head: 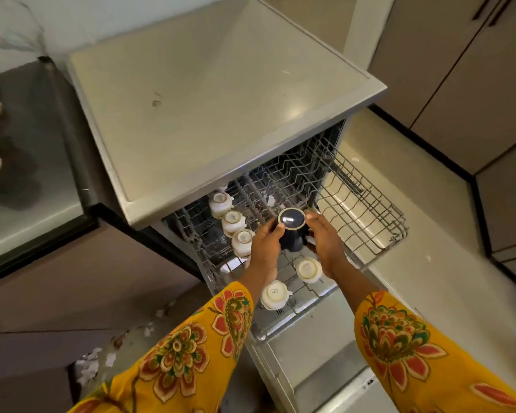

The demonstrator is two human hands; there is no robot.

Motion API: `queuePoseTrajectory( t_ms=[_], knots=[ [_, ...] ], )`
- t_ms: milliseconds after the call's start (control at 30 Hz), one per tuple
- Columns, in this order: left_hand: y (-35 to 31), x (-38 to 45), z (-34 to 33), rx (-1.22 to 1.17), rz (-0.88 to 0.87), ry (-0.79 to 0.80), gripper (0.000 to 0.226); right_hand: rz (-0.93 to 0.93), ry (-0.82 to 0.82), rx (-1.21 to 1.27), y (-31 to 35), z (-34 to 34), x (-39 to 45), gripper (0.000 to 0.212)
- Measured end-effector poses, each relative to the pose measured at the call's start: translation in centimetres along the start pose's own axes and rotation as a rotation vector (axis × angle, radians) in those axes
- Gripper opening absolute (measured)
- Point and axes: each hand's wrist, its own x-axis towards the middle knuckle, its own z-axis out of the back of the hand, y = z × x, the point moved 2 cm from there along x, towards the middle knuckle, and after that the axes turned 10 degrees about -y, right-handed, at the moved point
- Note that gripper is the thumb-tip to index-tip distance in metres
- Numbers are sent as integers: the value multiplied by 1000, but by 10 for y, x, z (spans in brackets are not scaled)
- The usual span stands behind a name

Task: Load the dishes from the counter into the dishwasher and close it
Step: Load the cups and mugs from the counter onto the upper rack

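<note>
Hands, left [265,244] and right [325,242], grip dark mug [292,231] upside down, base up, over rack [367,210].

You have a dark cup [291,231] inverted, base up, over the pulled-out dishwasher rack [370,222]. Five white cups [308,269] sit inverted in that rack.

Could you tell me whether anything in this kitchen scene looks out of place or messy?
Yes: white scraps lie scattered on the floor left of the open dishwasher door, like debris or torn bits. In the rack, the white cups sit neatly upside down.
</note>
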Motion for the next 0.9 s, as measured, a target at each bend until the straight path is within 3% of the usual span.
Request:
queuePoseTrajectory(
  t_ms=[400,900],
  knots=[
    [64,83,-5,91,186,-70,37,-117,43,-191,-54,-11,72,10],
    [93,107,-17,106,262,-130,34,-115,52,-309,-70,-7,96,12]
  ],
)
